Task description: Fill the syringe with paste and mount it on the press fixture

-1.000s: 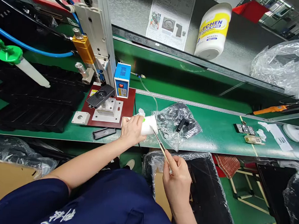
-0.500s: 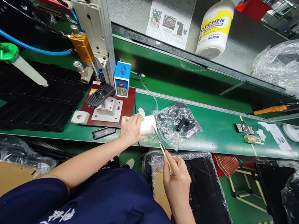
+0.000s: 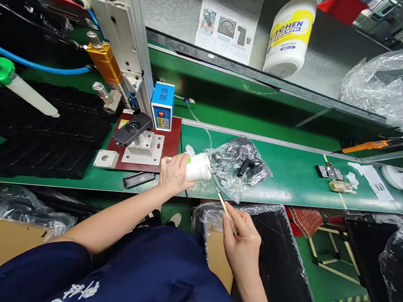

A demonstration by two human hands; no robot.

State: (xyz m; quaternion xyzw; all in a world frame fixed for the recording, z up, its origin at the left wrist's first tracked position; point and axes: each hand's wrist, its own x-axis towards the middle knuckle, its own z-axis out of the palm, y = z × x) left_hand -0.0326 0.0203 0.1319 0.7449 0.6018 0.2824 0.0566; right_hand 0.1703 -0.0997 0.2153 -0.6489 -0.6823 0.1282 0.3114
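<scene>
Left hand (image 3: pixel 175 173), arm extended, grasps the tipped jar (image 3: pixel 196 167) over the bench (image 3: pixel 296 176); right hand (image 3: pixel 242 236), lower, grips the tool (image 3: pixel 227 211), tip at the jar's mouth.

So there's a small white jar (image 3: pixel 198 167) around the middle of the frame, tipped way over on its side with the mouth end pointing right and a bit of green on it. The skinny stick tool (image 3: pixel 222 201), pale handle and darker metallic front, slants from lower right up to that mouth; can't tell if the tip's actually inside.
</scene>
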